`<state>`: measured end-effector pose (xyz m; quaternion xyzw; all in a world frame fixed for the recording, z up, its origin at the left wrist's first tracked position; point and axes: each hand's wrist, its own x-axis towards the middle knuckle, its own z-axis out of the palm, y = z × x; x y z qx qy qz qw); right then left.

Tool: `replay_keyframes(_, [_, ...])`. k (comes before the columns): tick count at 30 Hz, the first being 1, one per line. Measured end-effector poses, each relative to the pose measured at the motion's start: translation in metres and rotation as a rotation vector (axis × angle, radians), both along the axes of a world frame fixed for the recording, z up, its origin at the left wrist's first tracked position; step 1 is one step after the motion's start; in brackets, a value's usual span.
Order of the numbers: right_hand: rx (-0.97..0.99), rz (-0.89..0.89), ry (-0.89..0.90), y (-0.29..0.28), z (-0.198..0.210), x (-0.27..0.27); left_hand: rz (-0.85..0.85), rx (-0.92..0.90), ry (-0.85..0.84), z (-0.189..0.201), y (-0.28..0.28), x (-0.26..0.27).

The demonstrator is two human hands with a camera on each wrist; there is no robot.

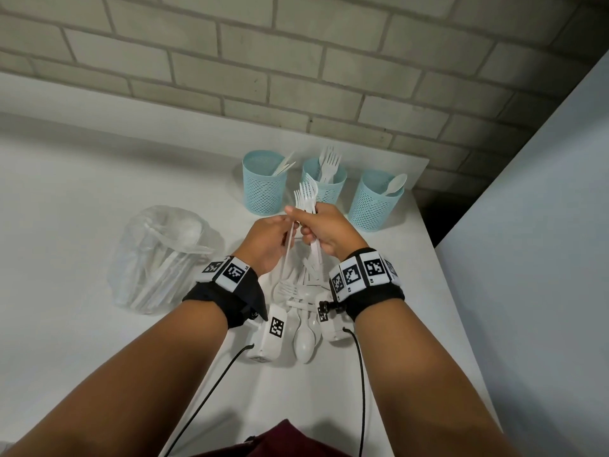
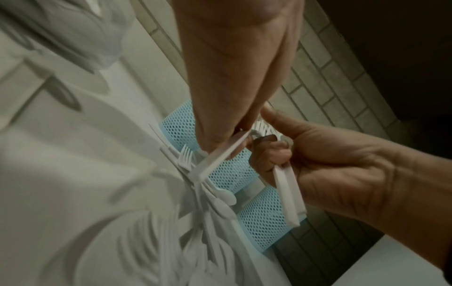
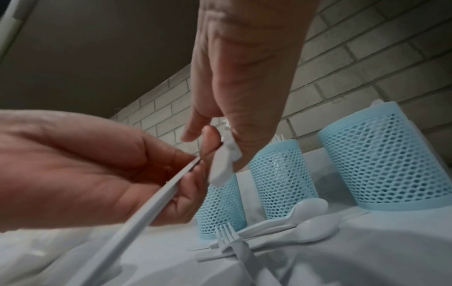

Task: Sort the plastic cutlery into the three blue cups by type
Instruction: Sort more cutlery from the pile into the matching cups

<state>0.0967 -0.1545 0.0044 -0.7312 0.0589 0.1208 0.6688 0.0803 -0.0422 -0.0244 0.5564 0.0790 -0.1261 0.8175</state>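
Three blue mesh cups stand at the back: the left cup (image 1: pixel 263 189) holds knives, the middle cup (image 1: pixel 326 189) forks, the right cup (image 1: pixel 374 206) spoons. In front of them my right hand (image 1: pixel 304 227) grips a bundle of white forks (image 1: pixel 306 196), tines up. Beside it my left hand (image 1: pixel 285 227) pinches the long handle of one white piece (image 1: pixel 287 250); I cannot tell its type. The left wrist view shows that handle (image 2: pixel 220 154) between my left fingers and the fork handles (image 2: pixel 287 191) in my right fist. Loose cutlery (image 1: pixel 301 301) lies on the table below both hands.
A clear plastic bag (image 1: pixel 158 258) with more cutlery sits on the white table (image 1: pixel 82 199) to the left. A brick wall (image 1: pixel 296 77) runs behind the cups. The table's right edge (image 1: pixel 428 239) lies just past the spoon cup, and a white panel (image 1: pixel 527 225) rises beyond it.
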Motion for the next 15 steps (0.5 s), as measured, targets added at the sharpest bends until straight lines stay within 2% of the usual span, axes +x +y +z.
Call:
replay_keyframes(4, [-0.055, -0.112, -0.046, 0.002, 0.004, 0.004, -0.008, -0.038, -0.017, 0.001, -0.002, -0.002])
replay_keyframes(7, [-0.049, -0.158, -0.096, 0.003, 0.011, 0.008, -0.040, 0.018, 0.062, 0.002, -0.004, -0.002])
replay_keyframes(11, [0.212, -0.114, -0.157, 0.008, 0.016, 0.007, -0.151, -0.093, 0.230, 0.001, -0.005, -0.006])
replay_keyframes(15, [0.329, -0.047, -0.188, 0.013, 0.012, 0.006, -0.097, -0.282, 0.295, 0.004, -0.004, -0.005])
